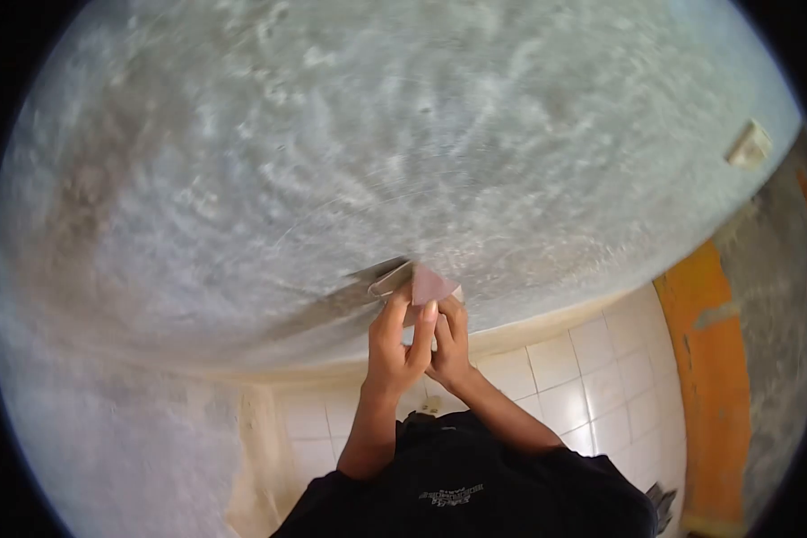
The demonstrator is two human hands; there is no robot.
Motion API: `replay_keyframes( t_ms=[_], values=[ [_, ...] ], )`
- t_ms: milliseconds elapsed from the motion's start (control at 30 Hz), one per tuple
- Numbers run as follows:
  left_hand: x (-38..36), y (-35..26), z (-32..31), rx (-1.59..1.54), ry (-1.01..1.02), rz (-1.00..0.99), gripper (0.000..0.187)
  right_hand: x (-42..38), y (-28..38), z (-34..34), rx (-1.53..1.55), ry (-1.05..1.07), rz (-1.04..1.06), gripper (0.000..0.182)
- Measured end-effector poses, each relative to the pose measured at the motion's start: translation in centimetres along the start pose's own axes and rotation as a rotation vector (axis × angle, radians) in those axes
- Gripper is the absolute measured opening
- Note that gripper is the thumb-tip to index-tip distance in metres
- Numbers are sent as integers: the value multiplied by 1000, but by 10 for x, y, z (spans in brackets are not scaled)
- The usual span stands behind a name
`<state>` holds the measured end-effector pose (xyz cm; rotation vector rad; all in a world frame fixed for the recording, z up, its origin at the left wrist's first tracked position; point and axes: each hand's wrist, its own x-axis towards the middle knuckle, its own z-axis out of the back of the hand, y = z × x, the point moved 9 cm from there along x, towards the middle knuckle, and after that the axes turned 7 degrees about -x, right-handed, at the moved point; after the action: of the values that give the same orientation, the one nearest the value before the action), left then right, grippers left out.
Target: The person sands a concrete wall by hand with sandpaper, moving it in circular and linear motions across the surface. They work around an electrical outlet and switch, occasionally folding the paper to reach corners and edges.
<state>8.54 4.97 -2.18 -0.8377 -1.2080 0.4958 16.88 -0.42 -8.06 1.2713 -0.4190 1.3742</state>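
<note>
A folded piece of pinkish sandpaper (430, 284) is held up between both hands in front of the grey wall (475, 134). My left hand (391, 350) grips it from the left, thumb pressed up against its lower edge. A paler, curled flap (388, 281) of the sheet sticks out beyond the left fingers. From the right, my right hand (450, 345) pinches the sheet with bent fingers. The two hands meet at the wrists' inner side, low before the wall. A dark shadow falls on the wall beside them.
White floor tiles (556, 363) run along the foot of the wall. To the left another plastered wall (152, 448) meets it at a corner. A light switch or socket plate (749, 145) is at upper right, and an orange painted strip (713, 377) stands at right.
</note>
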Motion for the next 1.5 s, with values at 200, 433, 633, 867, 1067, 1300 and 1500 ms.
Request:
replay_keyframes(
  t_ms=[200,433,633,867,1067,1300,1500],
  values=[
    [-12,25,17,-137,150,69,36,-19,9,-30,-337,-8,-159,45],
    [0,7,17,-207,248,51,39,-36,-21,-35,-445,-124,164,54],
    [14,-32,40,-10,306,-182,31,6,-20,-7,-407,-356,425,20],
    [-8,25,131,-64,57,-106,21,2,5,-18,-526,-278,135,36],
    [-16,27,141,-53,-14,-105,22,40,19,15,-593,-484,40,34],
    [-32,16,166,-90,-126,-142,21,-8,-7,0,-397,-397,60,33],
    [-54,31,158,-70,-97,29,20,58,-27,67,-396,-624,-153,36]
  ],
)
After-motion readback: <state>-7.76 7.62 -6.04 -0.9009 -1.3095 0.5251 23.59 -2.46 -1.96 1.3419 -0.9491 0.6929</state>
